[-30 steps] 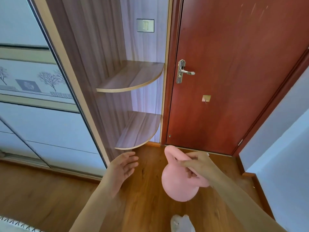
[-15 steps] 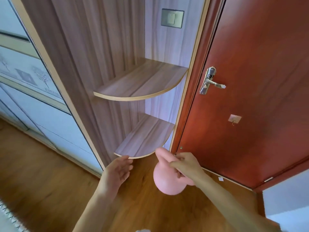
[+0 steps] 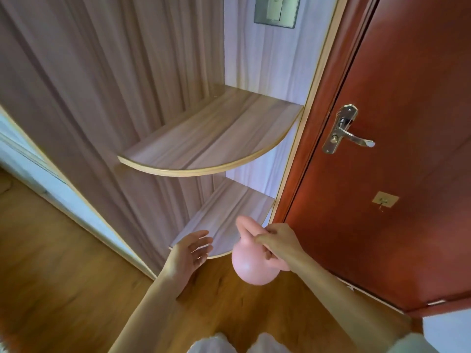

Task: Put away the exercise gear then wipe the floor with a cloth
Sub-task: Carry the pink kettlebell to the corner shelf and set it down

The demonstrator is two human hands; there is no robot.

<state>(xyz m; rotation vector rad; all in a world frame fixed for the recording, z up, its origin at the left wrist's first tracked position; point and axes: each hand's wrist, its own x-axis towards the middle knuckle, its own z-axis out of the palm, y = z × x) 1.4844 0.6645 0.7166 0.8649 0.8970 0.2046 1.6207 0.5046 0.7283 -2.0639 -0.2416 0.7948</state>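
1. Fingers [image 3: 265,238] of the right hand [image 3: 279,242] curl round the handle of the pink kettlebell [image 3: 253,266], which hangs just before the lower shelf [image 3: 229,212].
2. Left hand [image 3: 187,253] is spread, holding nothing.
3. Risk: the bulb clips the shelf edge (clearance looks slim, though blur hides it) and swings loose.

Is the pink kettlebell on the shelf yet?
No. The right hand grips the kettlebell above the floor, before the lower shelf.

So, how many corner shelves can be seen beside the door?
2. The upper shelf is beside the door frame; the lower shelf sits directly under it, by the hands. Others above the picture may be hidden.
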